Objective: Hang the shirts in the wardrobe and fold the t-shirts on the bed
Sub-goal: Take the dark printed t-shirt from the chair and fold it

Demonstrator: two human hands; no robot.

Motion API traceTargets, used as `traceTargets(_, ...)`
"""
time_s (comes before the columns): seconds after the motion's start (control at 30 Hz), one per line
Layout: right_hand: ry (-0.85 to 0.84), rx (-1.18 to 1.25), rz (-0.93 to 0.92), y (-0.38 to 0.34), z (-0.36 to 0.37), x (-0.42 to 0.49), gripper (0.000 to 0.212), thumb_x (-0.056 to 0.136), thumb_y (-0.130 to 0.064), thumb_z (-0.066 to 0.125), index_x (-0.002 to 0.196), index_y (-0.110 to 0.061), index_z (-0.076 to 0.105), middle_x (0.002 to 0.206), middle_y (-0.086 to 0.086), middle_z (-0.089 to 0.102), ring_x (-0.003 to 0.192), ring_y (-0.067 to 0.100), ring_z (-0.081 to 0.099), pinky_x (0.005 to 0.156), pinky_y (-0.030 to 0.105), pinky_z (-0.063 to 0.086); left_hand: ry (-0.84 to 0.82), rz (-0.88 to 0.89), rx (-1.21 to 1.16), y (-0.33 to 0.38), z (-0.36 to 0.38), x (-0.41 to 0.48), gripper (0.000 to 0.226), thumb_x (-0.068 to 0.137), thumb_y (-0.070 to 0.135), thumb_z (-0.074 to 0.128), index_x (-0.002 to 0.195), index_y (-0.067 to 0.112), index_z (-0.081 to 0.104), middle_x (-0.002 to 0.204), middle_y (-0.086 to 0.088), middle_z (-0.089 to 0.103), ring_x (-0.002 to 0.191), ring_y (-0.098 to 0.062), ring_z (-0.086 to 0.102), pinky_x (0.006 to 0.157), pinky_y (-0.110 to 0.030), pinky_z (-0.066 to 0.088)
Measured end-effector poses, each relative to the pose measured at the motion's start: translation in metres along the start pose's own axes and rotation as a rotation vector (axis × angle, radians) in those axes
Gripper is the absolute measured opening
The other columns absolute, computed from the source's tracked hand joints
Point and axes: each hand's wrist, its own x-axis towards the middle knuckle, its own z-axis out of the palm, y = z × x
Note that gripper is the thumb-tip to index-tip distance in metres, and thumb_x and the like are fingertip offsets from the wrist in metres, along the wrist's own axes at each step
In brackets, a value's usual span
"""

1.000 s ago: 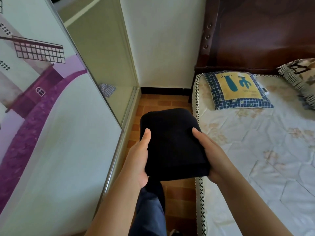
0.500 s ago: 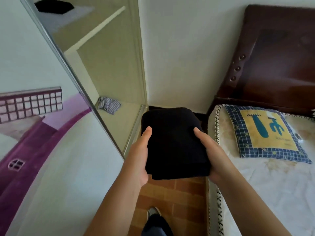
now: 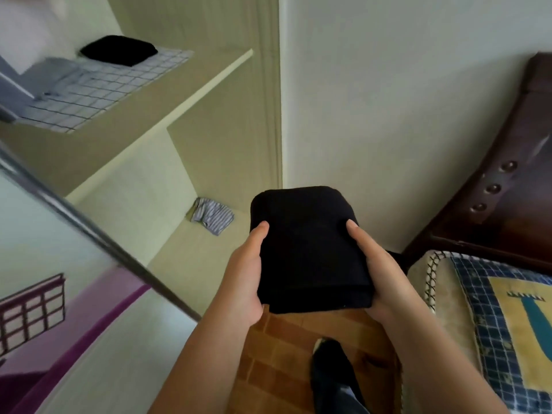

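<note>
An open pale-green wooden wardrobe fills the left of a bedroom. In front of its lower compartment, a folded black cotton t-shirt is gripped from both sides. The left hand and right hand each lay a thumb on top, with the other fingers hidden underneath. On the wardrobe's upper shelf lies a blue-checked shirt with a black folded garment on it.

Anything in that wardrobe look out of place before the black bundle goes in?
Yes: a striped garment lies crumpled in the back corner of the lower shelf, not folded. On the upper shelf a black folded piece sits neatly on a checked cloth. The held bundle looks tidy.
</note>
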Motion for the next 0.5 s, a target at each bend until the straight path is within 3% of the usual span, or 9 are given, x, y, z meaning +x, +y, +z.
traceTargets(0.13,-0.102,-0.062,0.003,-0.06,0.011,0.068,0.035,0.085,-0.049,0.056,0.106,-0.022,0.065,0.089,0.003,0.075,0.078,0.02,0.072,0.065,0.032,0.052,0.054,0.099,-0.062,0.048,0.036,0.042,0.035,0.09,0.05,0.052,0.112,0.025,0.061,0.103,0.001,0.069,0.093,-0.021,0.065,0.066,-0.032,0.053)
traceTargets(0.23,-0.178,-0.113,0.027,-0.101,0.022,0.109,0.039,0.085,-0.051,0.055,0.107,-0.022,0.066,0.091,0.004,0.075,0.077,0.021,0.072,0.059,0.03,0.053,0.084,0.156,-0.129,0.081,0.059,0.061,0.024,0.09,0.048,0.053,0.097,0.028,0.064,0.089,0.003,0.073,0.084,-0.02,0.07,0.062,-0.03,0.054)
traceTargets(0.37,-0.32,-0.165,0.079,-0.146,0.048,0.157,0.042,0.087,-0.051,0.05,0.108,-0.019,0.066,0.093,0.006,0.074,0.078,0.021,0.072,0.06,0.031,0.051,0.183,0.24,-0.225,0.12,0.074,0.087,0.032,0.089,0.046,0.054,0.112,0.027,0.065,0.098,0.001,0.074,0.088,-0.022,0.07,0.068,-0.033,0.057)
traceTargets(0.5,-0.41,-0.186,0.108,-0.168,0.081,0.192,0.043,0.087,-0.05,0.049,0.11,-0.018,0.066,0.096,0.006,0.074,0.082,0.022,0.071,0.063,0.031,0.05,0.252,0.333,-0.265,0.156,0.071,0.104,0.032,0.09,0.044,0.053,0.112,0.025,0.066,0.094,0.002,0.074,0.084,-0.021,0.071,0.065,-0.032,0.055)
